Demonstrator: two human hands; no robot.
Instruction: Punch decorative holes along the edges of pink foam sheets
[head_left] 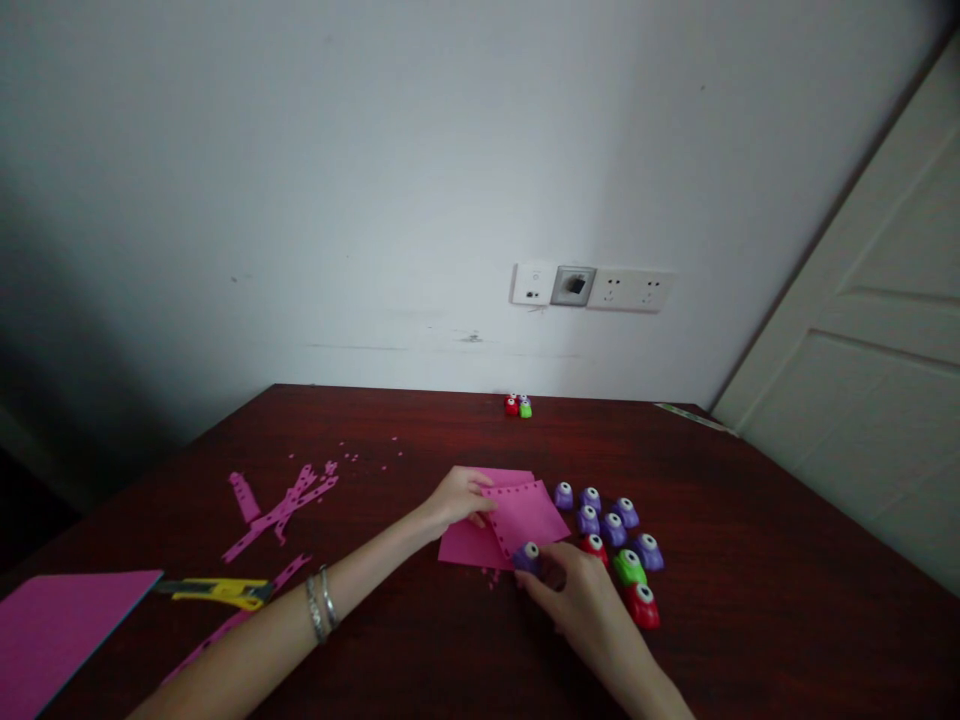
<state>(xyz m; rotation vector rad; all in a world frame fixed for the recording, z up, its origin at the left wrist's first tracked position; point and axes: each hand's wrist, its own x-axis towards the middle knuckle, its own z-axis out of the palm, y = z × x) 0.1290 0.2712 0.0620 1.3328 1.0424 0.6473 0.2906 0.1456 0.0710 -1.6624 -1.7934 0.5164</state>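
My left hand (pixel 459 497) pinches the upper left corner of a pink paper sheet (pixel 529 515) that has small holes punched along its top and left edges. Under it lies another pink sheet (pixel 465 545). My right hand (pixel 574 580) has its thumb and fingers around a purple craft punch (pixel 526 558) with a white button, at the lower left corner of the punched sheet. Tiny pink paper bits (pixel 491 577) lie on the table just below the sheets.
To the right stand several purple punches (pixel 588 520), a green punch (pixel 630 568) and red ones (pixel 642 605). More small punches (pixel 518 406) sit by the wall. Pink paper scraps (pixel 281 510), a yellow utility knife (pixel 221 591) and a pink stack (pixel 71 630) lie left on the dark table (pixel 420 640).
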